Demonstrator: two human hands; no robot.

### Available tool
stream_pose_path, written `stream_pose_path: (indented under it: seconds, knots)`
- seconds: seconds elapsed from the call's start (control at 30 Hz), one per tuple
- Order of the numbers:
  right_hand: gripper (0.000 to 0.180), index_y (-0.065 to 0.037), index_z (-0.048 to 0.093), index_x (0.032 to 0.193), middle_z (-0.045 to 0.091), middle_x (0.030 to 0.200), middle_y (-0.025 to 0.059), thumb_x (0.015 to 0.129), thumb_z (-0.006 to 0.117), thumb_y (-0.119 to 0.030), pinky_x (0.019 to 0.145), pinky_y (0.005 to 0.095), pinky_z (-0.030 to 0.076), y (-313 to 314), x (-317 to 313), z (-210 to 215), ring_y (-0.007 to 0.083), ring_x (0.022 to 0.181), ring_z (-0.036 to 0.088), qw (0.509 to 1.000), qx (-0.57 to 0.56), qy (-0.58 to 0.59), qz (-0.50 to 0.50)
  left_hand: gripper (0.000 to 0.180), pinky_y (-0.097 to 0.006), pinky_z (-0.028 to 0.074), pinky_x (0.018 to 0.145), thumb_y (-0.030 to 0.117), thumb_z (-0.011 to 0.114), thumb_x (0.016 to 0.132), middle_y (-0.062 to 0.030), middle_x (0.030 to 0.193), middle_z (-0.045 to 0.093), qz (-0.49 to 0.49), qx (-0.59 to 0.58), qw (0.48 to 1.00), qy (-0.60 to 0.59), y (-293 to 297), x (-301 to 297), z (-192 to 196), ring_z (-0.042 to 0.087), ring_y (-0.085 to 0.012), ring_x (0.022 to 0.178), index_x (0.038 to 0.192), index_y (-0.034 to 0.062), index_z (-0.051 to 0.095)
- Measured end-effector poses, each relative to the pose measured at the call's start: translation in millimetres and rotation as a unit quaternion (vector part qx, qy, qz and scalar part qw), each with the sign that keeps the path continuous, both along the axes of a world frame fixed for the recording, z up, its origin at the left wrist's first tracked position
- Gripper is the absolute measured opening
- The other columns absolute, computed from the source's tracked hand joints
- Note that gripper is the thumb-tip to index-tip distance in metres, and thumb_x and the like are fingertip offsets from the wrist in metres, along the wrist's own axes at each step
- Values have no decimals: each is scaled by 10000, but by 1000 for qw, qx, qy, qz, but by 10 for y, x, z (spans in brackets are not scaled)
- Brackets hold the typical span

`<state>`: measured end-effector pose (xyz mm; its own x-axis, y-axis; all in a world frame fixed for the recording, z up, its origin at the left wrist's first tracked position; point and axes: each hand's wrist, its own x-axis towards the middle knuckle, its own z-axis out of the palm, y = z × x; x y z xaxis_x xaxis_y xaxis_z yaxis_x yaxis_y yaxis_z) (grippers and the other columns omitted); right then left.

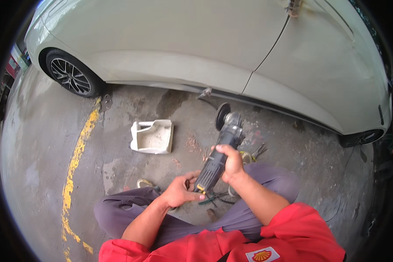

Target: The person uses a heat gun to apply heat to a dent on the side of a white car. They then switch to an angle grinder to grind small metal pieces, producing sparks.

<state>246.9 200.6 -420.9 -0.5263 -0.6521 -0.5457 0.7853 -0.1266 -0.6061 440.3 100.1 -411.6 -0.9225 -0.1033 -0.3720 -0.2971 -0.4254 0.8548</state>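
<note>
The angle grinder is black and grey with a small yellow tab at its base. The car is off-white — its wheel dark with grey spokes. The cut-open jug is cream, the floor line worn yellow, the sleeves red, the trousers grey-purple.

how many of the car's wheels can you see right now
2. One wheel is at the upper left, its spoked rim showing plainly. The other wheel is at the far right, mostly cut off by the picture's dark rim. Others are hidden behind the white car.

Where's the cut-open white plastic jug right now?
The white jug lies on the concrete floor, left of the angle grinder, below the white car.
</note>
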Motion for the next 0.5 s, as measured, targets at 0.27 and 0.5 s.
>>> stream_pose_path:
  seconds: [0.27,0.5]
  knots:
    - [278,20,637,943,644,817,119,773,706,-189,657,384,562,81,-16,177,238,683,647,997,39,42,-44,497,-217,505,799,48,788,876,-32,1066,706,-34,76,995,-56,16,-120,-104,630,-68,919,1311,-63,575]
    - [287,24,636,945,626,807,113,792,709,-207,640,388,561,153,-47,87,251,662,643,994,56,56,-81,500,-224,517,846,34,788,870,-37,1083,700,-26,98,994,-39,95,-142,-235,639,-79,943,1311,-61,572]
